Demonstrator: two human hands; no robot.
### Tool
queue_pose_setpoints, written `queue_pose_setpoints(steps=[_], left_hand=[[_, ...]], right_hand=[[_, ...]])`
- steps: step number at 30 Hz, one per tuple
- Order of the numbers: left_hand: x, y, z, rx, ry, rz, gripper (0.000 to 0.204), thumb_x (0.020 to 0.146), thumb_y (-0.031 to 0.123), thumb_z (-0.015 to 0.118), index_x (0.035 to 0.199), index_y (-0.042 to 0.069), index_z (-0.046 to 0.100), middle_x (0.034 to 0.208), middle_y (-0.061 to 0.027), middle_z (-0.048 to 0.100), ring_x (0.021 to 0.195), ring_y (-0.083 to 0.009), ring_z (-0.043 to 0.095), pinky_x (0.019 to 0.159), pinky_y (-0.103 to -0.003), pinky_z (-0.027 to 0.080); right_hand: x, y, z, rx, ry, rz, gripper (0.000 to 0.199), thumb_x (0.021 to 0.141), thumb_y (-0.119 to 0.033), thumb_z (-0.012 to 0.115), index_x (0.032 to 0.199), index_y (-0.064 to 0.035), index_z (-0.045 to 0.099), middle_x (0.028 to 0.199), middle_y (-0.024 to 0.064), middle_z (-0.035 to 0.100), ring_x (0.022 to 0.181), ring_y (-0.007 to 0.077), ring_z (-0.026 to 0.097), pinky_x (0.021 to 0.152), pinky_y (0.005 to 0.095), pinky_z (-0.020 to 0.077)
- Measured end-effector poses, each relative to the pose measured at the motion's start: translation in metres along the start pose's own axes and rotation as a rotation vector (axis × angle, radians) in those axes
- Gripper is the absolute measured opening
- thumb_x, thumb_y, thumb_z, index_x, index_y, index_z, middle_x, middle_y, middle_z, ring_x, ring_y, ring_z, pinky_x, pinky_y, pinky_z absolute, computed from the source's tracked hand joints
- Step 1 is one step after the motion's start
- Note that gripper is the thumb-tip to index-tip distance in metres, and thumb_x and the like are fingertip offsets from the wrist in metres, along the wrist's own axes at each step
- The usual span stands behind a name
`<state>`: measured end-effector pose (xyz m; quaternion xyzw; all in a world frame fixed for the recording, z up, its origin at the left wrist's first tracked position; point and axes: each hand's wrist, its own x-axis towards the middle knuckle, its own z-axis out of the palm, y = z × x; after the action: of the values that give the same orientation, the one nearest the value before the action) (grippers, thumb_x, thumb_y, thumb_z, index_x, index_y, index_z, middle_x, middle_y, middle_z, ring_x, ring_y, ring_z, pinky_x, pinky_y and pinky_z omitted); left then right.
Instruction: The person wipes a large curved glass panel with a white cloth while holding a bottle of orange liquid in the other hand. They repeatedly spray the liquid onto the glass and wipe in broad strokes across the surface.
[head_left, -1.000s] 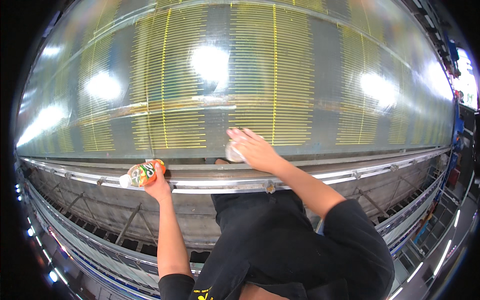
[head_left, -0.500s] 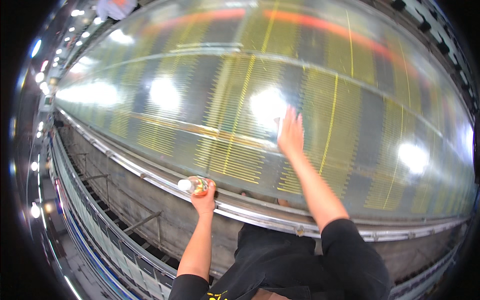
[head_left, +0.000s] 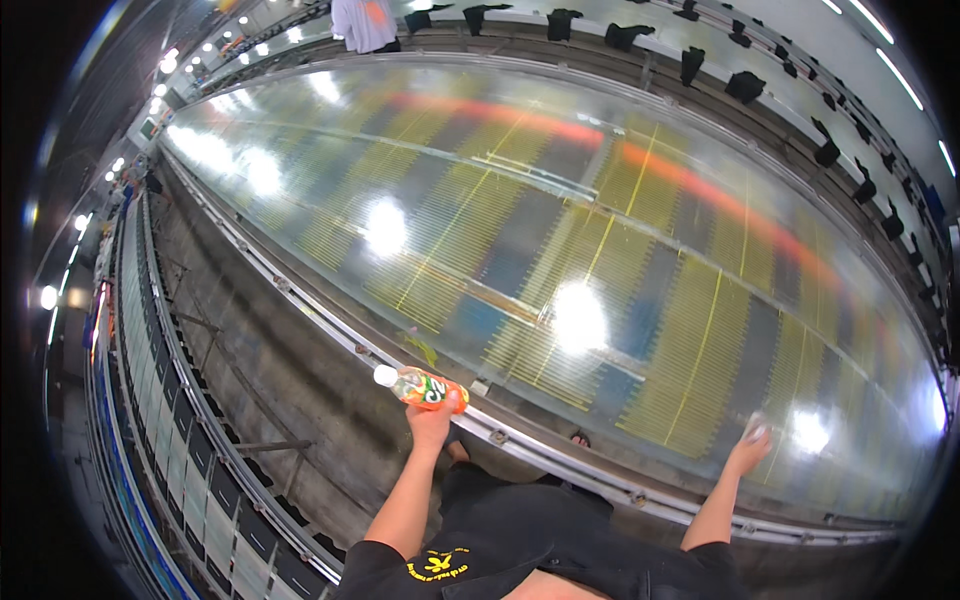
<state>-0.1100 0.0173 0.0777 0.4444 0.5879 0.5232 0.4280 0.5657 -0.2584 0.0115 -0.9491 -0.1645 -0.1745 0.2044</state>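
My left hand [head_left: 430,425] is wrapped round a plastic bottle [head_left: 432,388] with a white cap and an orange and green label. The bottle lies nearly level, cap to the left, above the metal rail [head_left: 330,322] on the table's near edge. Far to the right, my right hand [head_left: 748,452] is at the glossy tabletop [head_left: 600,372], its fingers curled. A small pale thing, perhaps a wad of cloth or paper, shows at those fingers, too blurred to name. Yellow comb-like stripes cross dark patches on the long see-through surface, with bright lamp reflections.
A thin yellow-green scrap [head_left: 422,347] lies near the table's edge beyond the bottle. On the left, past a concrete aisle [head_left: 260,375], runs another long table [head_left: 190,440] with dark pieces. Black pieces [head_left: 745,87] line a far table, where a person in a pale shirt [head_left: 365,25] stands.
My right hand has moved from mid-table to the near right, its stretched fingers now curled. My view has tilted up, showing more of the far side. The bottle stays in my left hand.
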Motion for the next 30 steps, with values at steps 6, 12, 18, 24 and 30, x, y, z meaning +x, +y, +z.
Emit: queue_pose_setpoints(steps=[6, 12, 18, 24, 30], left_hand=[[0.11, -0.018, -0.125, 0.009, 0.009, 0.059, 0.044, 0.09, 0.006, 0.088, 0.128, -0.001, 0.067, 0.119, -0.0083, 0.075, 0.108, -0.0182, 0.072, 0.098, -0.036, 0.059], [0.184, 0.013, -0.172, 0.24, -0.356, 0.068, 0.061, 0.089, 0.037, 0.09, 0.131, 0.001, 0.063, 0.114, -0.0125, 0.077, 0.1, -0.0221, 0.076, 0.089, -0.038, 0.06], [0.211, 0.064, -0.128, 0.538, -0.908, 0.02, 0.067, 0.082, 0.046, 0.091, 0.128, 0.005, 0.064, 0.114, -0.0158, 0.078, 0.103, -0.0314, 0.077, 0.091, -0.043, 0.059], [0.216, 0.051, -0.096, 0.365, -0.985, -0.017, 0.06, 0.085, 0.037, 0.091, 0.126, 0.002, 0.064, 0.113, -0.0148, 0.078, 0.104, -0.0241, 0.075, 0.094, -0.039, 0.058], [0.236, 0.049, -0.107, 0.424, -0.925, -0.206, 0.054, 0.09, 0.035, 0.086, 0.127, 0.002, 0.066, 0.111, -0.0104, 0.077, 0.101, -0.0163, 0.072, 0.093, -0.035, 0.058]], right_hand=[[-0.117, -0.276, -0.024, 1.142, -0.437, 0.367, 0.047, 0.109, -0.005, 0.058, 0.155, -0.0091, 0.051, 0.14, 0.0165, 0.067, 0.102, 0.0307, 0.076, 0.087, 0.0446, 0.0644], [-0.251, -0.403, -0.04, 1.6, -0.853, 0.818, 0.033, 0.111, -0.024, 0.059, 0.134, -0.0016, 0.064, 0.11, 0.0137, 0.071, 0.082, 0.0261, 0.072, 0.07, 0.0384, 0.0629], [-0.273, -0.394, -0.08, 1.568, -0.668, 0.862, 0.034, 0.105, -0.032, 0.075, 0.125, -0.0057, 0.068, 0.1, 0.0079, 0.071, 0.078, 0.0204, 0.07, 0.065, 0.0331, 0.0606], [-0.299, -0.341, -0.078, 1.61, -0.49, 1.058, 0.028, 0.105, -0.011, 0.071, 0.132, -0.0056, 0.066, 0.1, 0.0112, 0.074, 0.074, 0.022, 0.069, 0.061, 0.034, 0.0585], [-0.329, -0.336, -0.024, 1.547, -0.568, 1.029, 0.032, 0.109, -0.012, 0.053, 0.137, -0.007, 0.068, 0.119, 0.0114, 0.076, 0.081, 0.0219, 0.071, 0.062, 0.0335, 0.0606]])
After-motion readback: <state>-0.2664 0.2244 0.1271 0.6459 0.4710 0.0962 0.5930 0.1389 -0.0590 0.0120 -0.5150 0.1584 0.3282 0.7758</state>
